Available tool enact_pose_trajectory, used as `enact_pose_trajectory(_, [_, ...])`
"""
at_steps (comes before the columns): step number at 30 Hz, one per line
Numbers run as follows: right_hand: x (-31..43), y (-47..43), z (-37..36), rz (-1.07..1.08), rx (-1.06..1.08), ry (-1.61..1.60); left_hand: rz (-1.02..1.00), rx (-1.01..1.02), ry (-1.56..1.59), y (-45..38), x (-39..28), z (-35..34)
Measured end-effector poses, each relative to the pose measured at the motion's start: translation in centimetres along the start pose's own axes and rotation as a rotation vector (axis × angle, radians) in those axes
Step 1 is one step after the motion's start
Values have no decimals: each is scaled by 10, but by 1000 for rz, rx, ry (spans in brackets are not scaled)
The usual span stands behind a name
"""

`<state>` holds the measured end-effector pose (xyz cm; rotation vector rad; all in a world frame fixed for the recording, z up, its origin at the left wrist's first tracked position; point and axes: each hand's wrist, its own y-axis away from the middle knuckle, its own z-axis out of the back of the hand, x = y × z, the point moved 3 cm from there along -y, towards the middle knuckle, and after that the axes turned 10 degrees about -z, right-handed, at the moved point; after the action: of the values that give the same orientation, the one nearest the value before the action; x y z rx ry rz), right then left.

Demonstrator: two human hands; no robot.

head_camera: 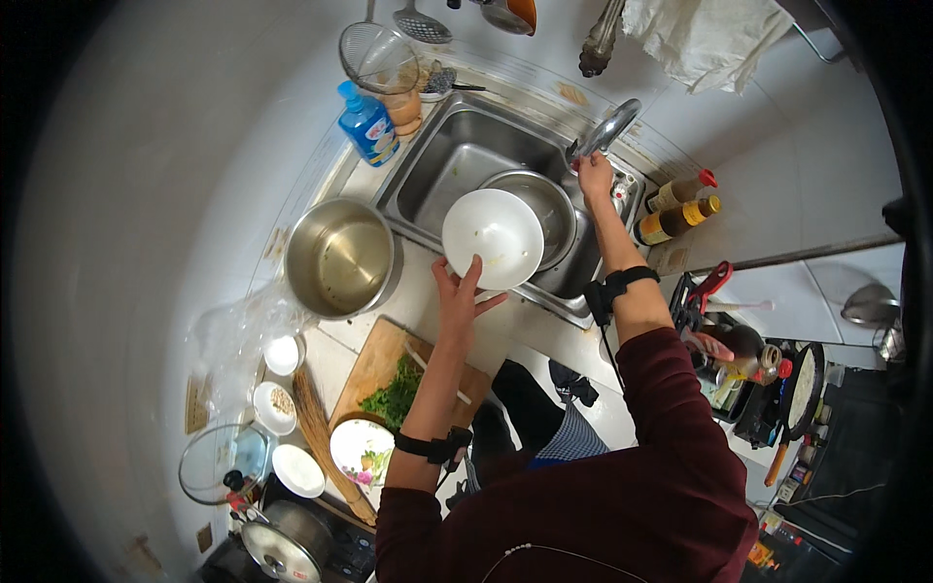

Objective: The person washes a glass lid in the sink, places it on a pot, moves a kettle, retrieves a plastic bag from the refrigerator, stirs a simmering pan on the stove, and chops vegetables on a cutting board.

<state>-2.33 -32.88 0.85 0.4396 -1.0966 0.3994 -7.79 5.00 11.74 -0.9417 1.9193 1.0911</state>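
Observation:
My left hand (pixel 459 295) grips the near rim of a white bowl (pixel 487 229), thumb inside and fingers beneath. Small green and pale scraps cling to the bowl's inner surface. It is held over the near part of a stainless steel double sink (pixel 437 164), partly covering a metal basin (pixel 557 218). The basin holds what looks like water. At the back of the sink, my right hand (pixel 596 178) is closed at the base of the chrome faucet (pixel 616 127); the fingers hide the part they hold. No stream of water can be made out.
Left of the sink stands a large steel pot (pixel 339 259) with liquid inside, near a blue soap bottle (pixel 369 127). A cutting board (pixel 379 339) carries chopped greens (pixel 393 390) and a knife. Two sauce bottles (pixel 667 222) stand right of the sink. A lidded pot (pixel 280 546) is at lower left.

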Motion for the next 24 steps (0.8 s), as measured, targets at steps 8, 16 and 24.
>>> enact_pose_trajectory(8, [-18, -58, -5, 122, 54, 104, 109, 37, 41, -83, 49, -39])
enact_pose_trajectory(16, [-10, -30, -13, -2, 310, -179, 182, 77, 38, -118, 69, -68])
enact_pose_trajectory(24, [-9, -34, -11, 107, 284, 56, 207, 106, 78, -133, 85, -61])
